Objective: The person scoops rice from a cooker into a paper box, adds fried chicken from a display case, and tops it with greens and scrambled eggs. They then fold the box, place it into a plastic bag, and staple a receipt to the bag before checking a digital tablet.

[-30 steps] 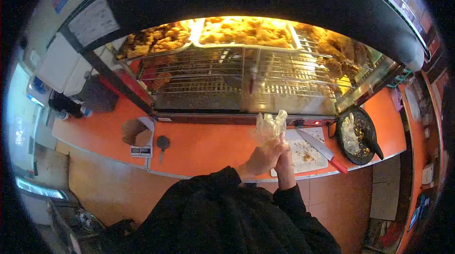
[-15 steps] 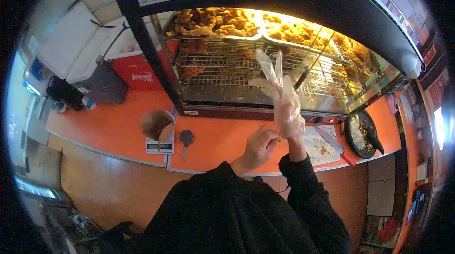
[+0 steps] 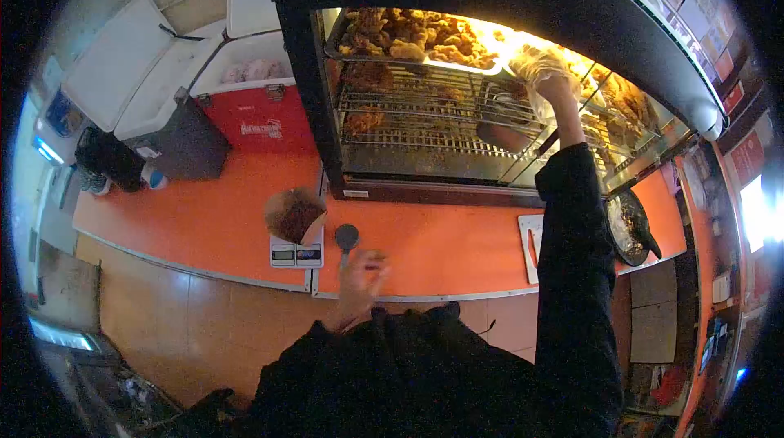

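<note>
My right hand [image 3: 545,71], in a clear plastic glove, reaches into the lit warming cabinet [image 3: 457,193]. It is over the upper trays of fried chicken [image 3: 457,42], and its fingertips are lost in the glove and glare. My bare left hand [image 3: 363,279] hovers near the counter's front edge, fingers loosely curled and apart, with nothing visible in it. Just beyond it lies a dark round scoop [image 3: 346,236] with a handle. To its left a paper-lined bowl of brown powder [image 3: 292,216] sits on a digital kitchen scale [image 3: 297,253].
A red cooler [image 3: 261,120] with its lid up stands at the left, holding pale contents. A white cutting board [image 3: 529,246] lies partly behind my right sleeve. Beside it is a black pan [image 3: 635,230] with crumbs. Wire racks [image 3: 425,115] with several fried pieces fill the lower cabinet.
My gloved right hand has gone from in front of the cabinet into its upper trays. My left hand has left the right wrist and moved left toward the scoop. The view has shifted slightly.
</note>
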The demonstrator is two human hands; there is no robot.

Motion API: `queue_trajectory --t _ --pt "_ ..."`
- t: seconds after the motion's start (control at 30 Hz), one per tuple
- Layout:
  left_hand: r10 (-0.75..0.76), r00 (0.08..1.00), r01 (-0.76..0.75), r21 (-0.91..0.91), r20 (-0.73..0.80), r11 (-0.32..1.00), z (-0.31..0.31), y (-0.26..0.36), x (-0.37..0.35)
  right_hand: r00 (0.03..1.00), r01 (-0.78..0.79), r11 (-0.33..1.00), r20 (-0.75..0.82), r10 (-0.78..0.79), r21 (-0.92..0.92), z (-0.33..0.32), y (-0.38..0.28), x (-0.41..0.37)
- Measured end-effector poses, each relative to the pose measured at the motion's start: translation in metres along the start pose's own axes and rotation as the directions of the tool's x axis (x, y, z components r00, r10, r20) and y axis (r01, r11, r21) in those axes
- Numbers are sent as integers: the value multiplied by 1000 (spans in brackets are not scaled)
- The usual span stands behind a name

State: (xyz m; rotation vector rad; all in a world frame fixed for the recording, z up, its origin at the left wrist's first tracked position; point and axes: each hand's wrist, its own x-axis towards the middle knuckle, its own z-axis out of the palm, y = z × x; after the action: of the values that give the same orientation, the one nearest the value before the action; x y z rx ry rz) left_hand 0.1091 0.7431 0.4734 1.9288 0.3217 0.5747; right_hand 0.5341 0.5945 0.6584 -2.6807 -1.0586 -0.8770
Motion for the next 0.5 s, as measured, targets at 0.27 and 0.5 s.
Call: queue_trajectory --t 0.27,0.5 --pt "-330 920 258 -303 -214 917 -68 -81 -59 997 -62 995 -43 66 72 4 9 6" --pt "-326 934 289 -228 -147 930 -84 -77 -51 987 -98 990 -115 110 106 11 10 8"
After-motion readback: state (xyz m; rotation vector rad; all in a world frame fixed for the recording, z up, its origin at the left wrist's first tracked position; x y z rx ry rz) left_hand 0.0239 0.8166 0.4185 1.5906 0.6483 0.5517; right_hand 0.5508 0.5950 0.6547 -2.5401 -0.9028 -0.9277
